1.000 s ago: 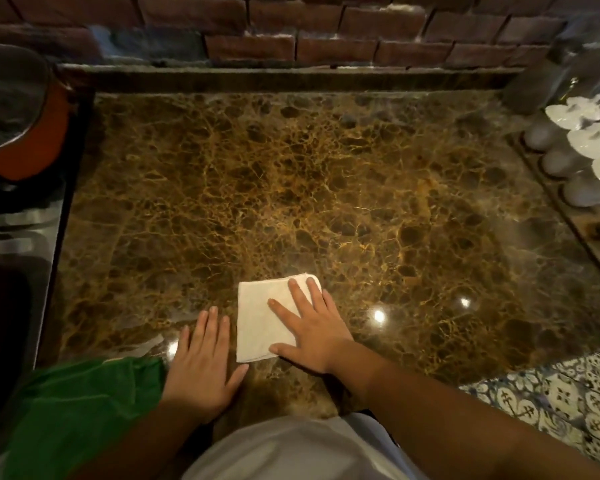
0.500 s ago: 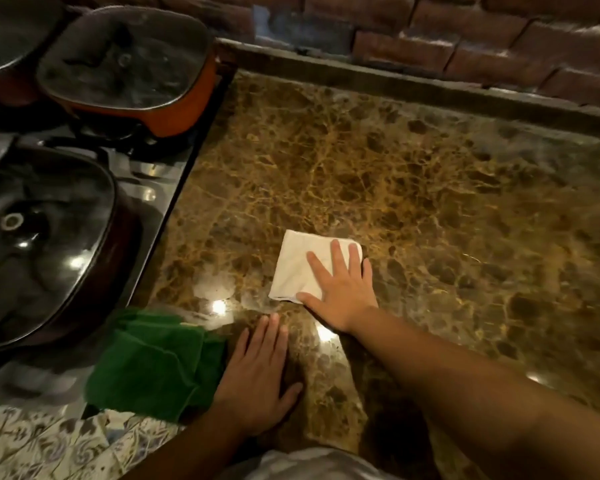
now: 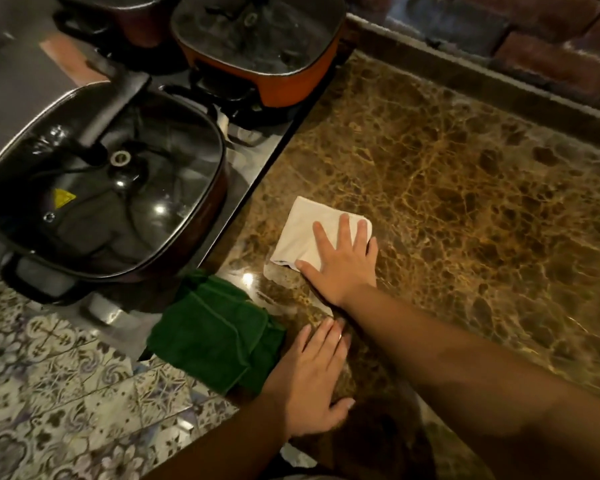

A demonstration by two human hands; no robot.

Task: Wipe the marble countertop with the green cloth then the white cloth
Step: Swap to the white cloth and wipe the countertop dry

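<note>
Two flat hands on brown marble countertop (image 3: 447, 174) below brick wall (image 3: 551, 46).

The person's right hand (image 3: 340, 263) lay palm down with its fingers straight and spread, thumb angled out to the left, pressing flat. Its bare forearm stretched back toward the lower right, crossing just above the other hand's fingertips. The left hand (image 3: 314, 379) also rested flat, palm down, fingers straight and close together, thumb splayed to the right, its bare forearm running down toward the body.
</note>
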